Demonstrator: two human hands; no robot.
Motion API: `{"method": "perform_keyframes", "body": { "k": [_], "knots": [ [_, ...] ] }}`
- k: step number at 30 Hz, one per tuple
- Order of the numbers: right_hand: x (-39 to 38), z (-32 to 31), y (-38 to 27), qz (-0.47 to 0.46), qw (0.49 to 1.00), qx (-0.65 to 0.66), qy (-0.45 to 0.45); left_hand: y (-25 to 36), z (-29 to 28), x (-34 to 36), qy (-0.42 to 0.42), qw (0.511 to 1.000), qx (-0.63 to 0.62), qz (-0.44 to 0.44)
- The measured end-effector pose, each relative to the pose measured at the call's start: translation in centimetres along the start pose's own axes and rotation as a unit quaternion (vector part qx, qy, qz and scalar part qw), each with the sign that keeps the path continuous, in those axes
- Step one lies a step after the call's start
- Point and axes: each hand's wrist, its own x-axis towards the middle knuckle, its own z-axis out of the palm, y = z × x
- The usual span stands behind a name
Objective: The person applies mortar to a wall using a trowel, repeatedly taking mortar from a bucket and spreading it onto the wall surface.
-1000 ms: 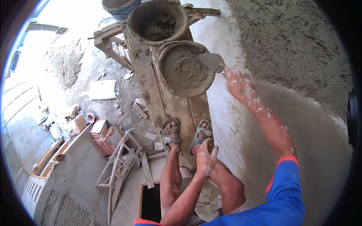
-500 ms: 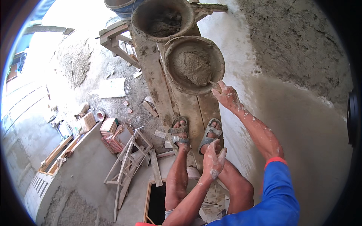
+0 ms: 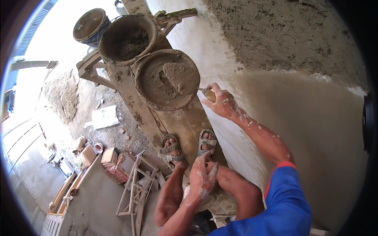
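Shifted since half a second ago: the right hand [image 3: 223, 103] has drawn outward past the near basin's edge, and the mortar heap now sits toward the right side of that basin; the whole view has swung too, bringing more of the blue bucket [image 3: 100, 38] into my feed. Right hand closed round the rounded handle of the trowel [image 3: 210, 95], its thin metal neck at the rim of the near basin [image 3: 170, 107]; blade not visible, presumably under the wet mortar [image 3: 182, 76]. Left hand [image 3: 202, 176] loosely curled above the right shin, thumb apart, nothing seen in it. My read on handling: the trowel itself light and stiff, but front-heavy once loaded, the mortar dense, soft and liable to slump if the blade tips. I'd hold it well up the handle, wrist level; wet grit could make it slippery. Mortar texture: grey, grainy, heaped on a smeared, paste-like bed. Basin round, wide-mouthed, caked along the lip; a deeper second basin [image 3: 105, 53] touches it, holding a darker, lumpier mix. Both stand on the plank platform [image 3: 181, 124], timber stained and splashed with cement, looks firm underfoot. Wall [image 3: 299, 118] to the right: smooth damp-brown below, coarse and pitted above, pale strip along the planks. Dried white flecks on both hands
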Motion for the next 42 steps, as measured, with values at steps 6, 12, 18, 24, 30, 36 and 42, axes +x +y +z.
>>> {"method": "perform_keyframes", "body": {
  "k": [6, 12, 18, 24, 30, 36, 42],
  "knots": [
    [-4.9, -8.1, -2.2, -0.041, 0.99, 0.074, -0.111, 2.2, -2.8, 0.7, -0.049, 0.982, 0.144, 0.11],
    [-5.3, -9.5, 5.6, 0.021, 0.938, 0.298, -0.174, 3.2, -6.3, 1.7, -0.071, 0.952, 0.262, 0.14],
    [-8.4, -19.0, 9.4, 0.217, 0.938, -0.028, 0.269, 3.2, -5.6, 1.8, -0.093, 0.938, 0.315, 0.113],
    [-12.6, -14.2, 4.7, 0.055, 0.985, -0.065, 0.152, 2.3, -0.5, -0.1, -0.107, 0.944, 0.283, 0.135],
    [-2.9, -4.0, -0.4, -0.051, 0.961, -0.258, 0.083, -1.1, 3.6, -2.0, -0.181, 0.936, 0.299, 0.03],
    [5.2, 5.8, 1.6, -0.14, 0.943, -0.292, 0.078, -1.0, 4.6, -1.8, -0.161, 0.948, 0.273, 0.022],
    [4.8, 6.8, -0.7, -0.084, 0.993, -0.062, -0.053, -1.7, 3.9, -1.4, -0.114, 0.964, 0.24, 0.009]
  ]
}}
